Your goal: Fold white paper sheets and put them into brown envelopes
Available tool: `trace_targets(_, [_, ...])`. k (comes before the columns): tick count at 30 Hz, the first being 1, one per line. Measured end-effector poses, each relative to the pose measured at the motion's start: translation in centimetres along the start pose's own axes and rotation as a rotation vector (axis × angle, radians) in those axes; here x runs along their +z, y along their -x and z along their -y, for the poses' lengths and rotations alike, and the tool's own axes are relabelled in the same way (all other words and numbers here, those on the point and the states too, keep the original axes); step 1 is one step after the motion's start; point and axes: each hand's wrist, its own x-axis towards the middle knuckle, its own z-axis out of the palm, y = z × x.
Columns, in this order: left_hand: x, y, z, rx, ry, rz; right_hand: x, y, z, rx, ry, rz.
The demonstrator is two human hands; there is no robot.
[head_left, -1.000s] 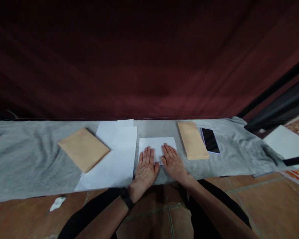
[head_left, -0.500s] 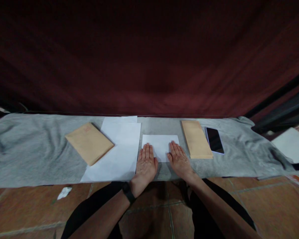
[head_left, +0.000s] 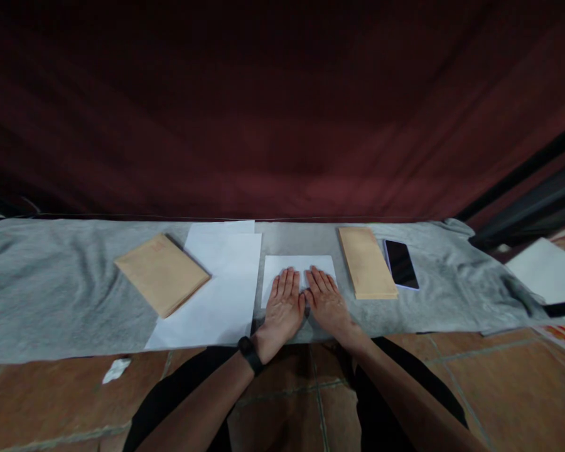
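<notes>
Head view: small sheet [head_left: 272,267] is laid flat on grey cloth [head_left: 456,301], its near part covered by left hand [head_left: 285,306] and right hand [head_left: 328,306]. Both are held palm-down, fingers extended, thumbs brought close together. Far edge is left visible past fingertips. Sheet is seen as plain white, straight-edged; flanked by larger sheets [head_left: 221,307] and brown stack [head_left: 368,263].
</notes>
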Motion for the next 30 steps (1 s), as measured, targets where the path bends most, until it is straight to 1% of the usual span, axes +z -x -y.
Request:
trace_targets(6, [0.2, -1.0, 1.0, -0.011, 0.000, -0.010, 0.3, 0.2, -0.1, 0.002, 0.024, -0.035])
trace_targets(14, [-0.1, -2.7, 2.3, -0.112, -0.057, -0.018, 0.1, -0.6, -1.2, 0.069, 0.064, -0.055])
trace_targets(18, [0.1, -3.2, 2.1, -0.160, -0.072, -0.052, -0.2, -1.7, -1.6, 0.121, 0.047, -0.038])
trace_targets(20, [0.2, -3.5, 1.7, -0.119, -0.059, -0.044, -0.3, -2.3, -1.4, 0.097, 0.008, -0.012])
trace_targets(23, [0.4, -3.9, 1.1, -0.017, -0.025, -0.008, -0.1, -3.2, -0.8, 0.019, -0.060, 0.021])
trace_targets(24, [0.4, -4.0, 1.0, -0.008, -0.020, -0.001, 0.1, -3.5, -0.6, 0.006, -0.073, 0.023])
trace_targets(27, [0.3, -4.4, 1.0, -0.049, -0.031, -0.005, 0.5, -3.9, -0.5, 0.023, -0.068, 0.007])
trace_targets(30, [0.0, -4.6, 1.6, -0.108, -0.058, -0.015, 0.7, -4.1, -1.0, 0.064, -0.032, -0.006])
